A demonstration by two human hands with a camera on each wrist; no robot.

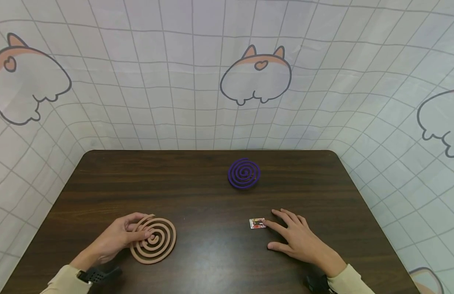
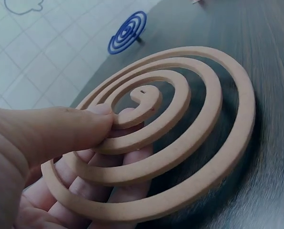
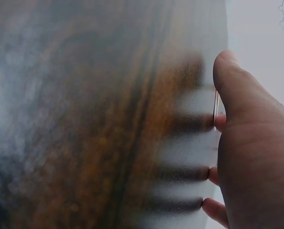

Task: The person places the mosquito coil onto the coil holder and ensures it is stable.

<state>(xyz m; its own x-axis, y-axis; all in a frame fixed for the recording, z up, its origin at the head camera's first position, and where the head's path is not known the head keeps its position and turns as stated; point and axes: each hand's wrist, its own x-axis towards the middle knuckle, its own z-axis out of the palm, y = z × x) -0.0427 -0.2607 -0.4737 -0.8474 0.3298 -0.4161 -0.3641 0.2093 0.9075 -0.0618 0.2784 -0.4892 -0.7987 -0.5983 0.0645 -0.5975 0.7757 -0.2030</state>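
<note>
The tan coil (image 2: 150, 98) is pinched near its middle by the left hand (image 1: 118, 239), perhaps for balance; the card (image 1: 257, 223) on the counter (image 1: 208, 253) is touched by the spread right hand (image 1: 302, 245).

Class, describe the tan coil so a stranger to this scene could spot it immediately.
On the dark wood-grain table, look at the near left for the person's left hand. That hand grips the tan coil, a flat spiral with open gaps between its turns. Its colour and the grip set it apart from the purple spiral near the far edge, which no hand touches.
</note>
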